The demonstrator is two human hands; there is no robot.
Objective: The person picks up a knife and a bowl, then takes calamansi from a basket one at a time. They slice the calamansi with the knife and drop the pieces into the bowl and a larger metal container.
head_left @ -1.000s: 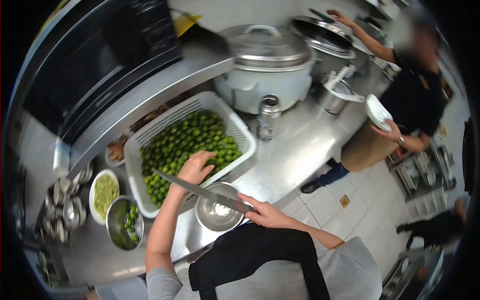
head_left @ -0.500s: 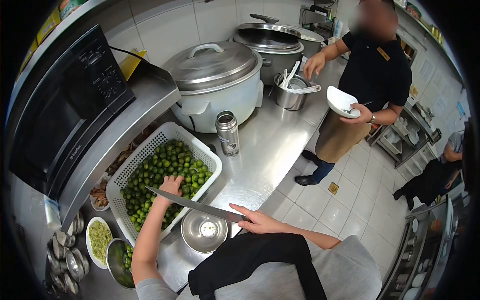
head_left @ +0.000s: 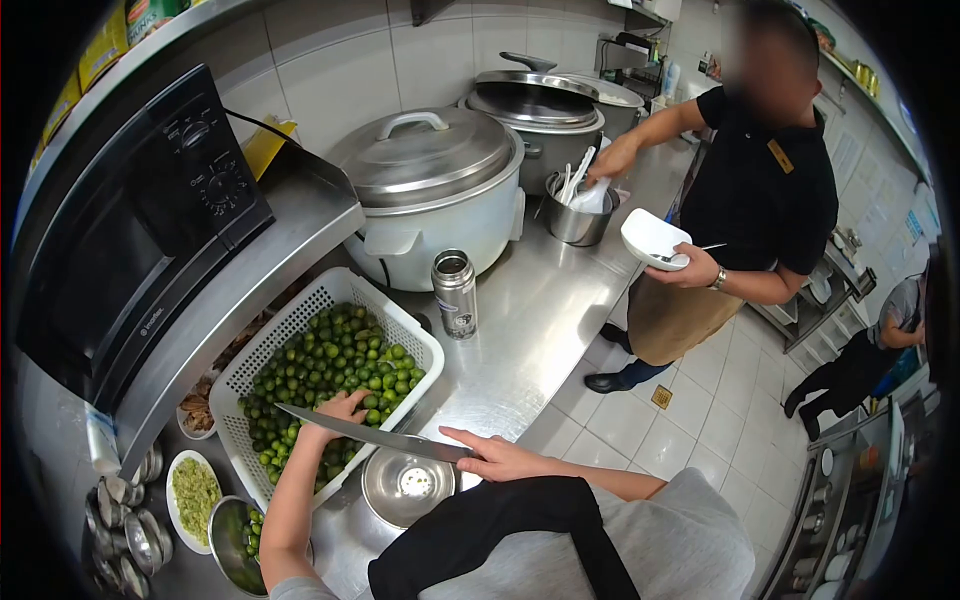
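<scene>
My right hand grips the handle of a long kitchen knife, its index finger stretched along the spine. The blade points left and passes over my left wrist. My left hand reaches into a white perforated basket of small green limes. Its fingers are bent around a lime at the fingertips, partly hidden among the others. Just below the blade stands a steel bowl with a few small bits at its bottom.
A steel flask and a big rice cooker stand behind the basket. On the left are a microwave, an oval dish of chopped greens and a bowl of limes. A co-worker stands across the counter.
My left hand's fingers have drawn together at the limes, and the knife has shifted slightly left. The co-worker's hand has gone down to the utensil pot; their white bowl has moved left and lower.
</scene>
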